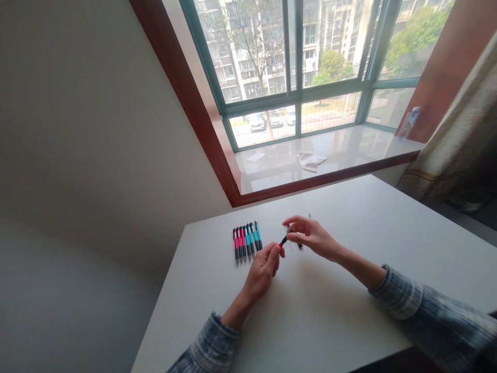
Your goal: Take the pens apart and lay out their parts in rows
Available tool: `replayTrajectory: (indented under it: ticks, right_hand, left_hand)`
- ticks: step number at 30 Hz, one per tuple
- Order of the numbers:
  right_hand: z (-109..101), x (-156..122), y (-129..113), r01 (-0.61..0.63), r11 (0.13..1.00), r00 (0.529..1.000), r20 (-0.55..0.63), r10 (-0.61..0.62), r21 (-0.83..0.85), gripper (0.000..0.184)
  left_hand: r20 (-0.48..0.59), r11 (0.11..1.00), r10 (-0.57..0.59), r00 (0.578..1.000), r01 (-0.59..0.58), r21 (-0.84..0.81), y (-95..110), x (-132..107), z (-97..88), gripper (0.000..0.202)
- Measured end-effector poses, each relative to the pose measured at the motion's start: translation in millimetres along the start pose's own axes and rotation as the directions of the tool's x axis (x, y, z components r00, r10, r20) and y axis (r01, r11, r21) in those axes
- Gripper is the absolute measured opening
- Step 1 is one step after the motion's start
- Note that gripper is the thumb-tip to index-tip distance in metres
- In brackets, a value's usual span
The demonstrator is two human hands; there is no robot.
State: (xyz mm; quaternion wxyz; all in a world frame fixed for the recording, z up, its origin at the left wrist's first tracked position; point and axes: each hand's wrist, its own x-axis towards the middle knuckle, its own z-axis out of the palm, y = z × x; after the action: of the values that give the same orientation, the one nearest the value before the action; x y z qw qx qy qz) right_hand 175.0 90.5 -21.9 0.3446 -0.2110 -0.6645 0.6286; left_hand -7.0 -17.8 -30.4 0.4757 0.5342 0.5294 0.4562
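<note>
My left hand (264,267) is closed around the red barrel of a pen (284,240), over the middle of the white table. The pen's black end points up and to the right. At that black end, the thumb and forefinger of my right hand (308,235) pinch together, with the other fingers curved above. Left of my hands lies a row of several pens (247,242), pink ones on the left and turquoise ones on the right, side by side. Behind my right hand, partly hidden, are a thin clear stick and a small black piece (300,246).
The white table (330,311) meets a windowsill (272,173) with a crumpled cloth (311,160) and a clear bottle (409,123) on it. A wall stands on the left and a curtain (446,140) hangs on the right. A dark edge shows at the bottom right.
</note>
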Motion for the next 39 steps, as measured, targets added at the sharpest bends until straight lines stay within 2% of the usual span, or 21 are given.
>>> replayTrajectory:
  ticks: [9,12,16,20,26,30,32,34,37,39]
  right_hand:
    - [-2,1,5,0.062,0.995,0.995,-0.078,-0.056,0.082,0.021]
    - [-3,1,5,0.040,0.991,0.992,-0.122,-0.025,0.129,0.024]
    - [-4,2,2,-0.018,0.957,0.984,-0.166,0.069,0.289,0.027]
    - [-7,3,0,-0.038,0.908,0.970,-0.205,0.134,0.417,0.028]
    - [-10,4,2,-0.035,0.880,0.973,-0.185,0.138,0.473,0.026]
    - [-17,5,-2,0.036,0.878,0.967,-0.238,0.090,0.477,0.026]
    - [-25,6,-3,0.071,0.900,0.956,-0.287,0.062,0.431,0.027]
    - [-34,9,-3,0.085,0.949,0.935,-0.352,0.028,0.302,0.031]
    - [-52,12,1,0.072,0.996,0.881,-0.466,-0.086,-0.047,0.037]
    - [-64,13,5,0.006,0.956,0.851,-0.501,-0.159,-0.292,0.037]
  left_hand:
    - [0.007,1.000,-0.017,1.000,0.017,0.000,-3,0,-0.2,0.044]
    - [0.024,0.997,-0.041,0.999,0.042,-0.060,-4,1,0.7,0.046]
    - [0.074,0.982,-0.085,0.994,0.096,-0.165,-6,2,2.1,0.047]
    - [0.099,0.981,-0.085,0.991,0.100,-0.164,-7,2,2.1,0.045]
    - [0.102,0.982,-0.048,0.994,0.066,-0.175,-4,0,0.4,0.040]
    - [0.090,0.947,-0.003,0.996,0.032,-0.320,-4,-2,0.4,0.034]
    - [0.071,0.898,0.031,0.997,0.003,-0.441,-5,-3,0.3,0.031]
    - [0.049,0.856,0.053,0.997,-0.021,-0.517,-7,-3,-0.1,0.029]
    - [0.054,0.844,0.044,0.998,-0.008,-0.537,-7,-3,-0.5,0.027]
    - [0.076,0.848,0.024,0.997,0.020,-0.530,-6,-3,0.0,0.026]
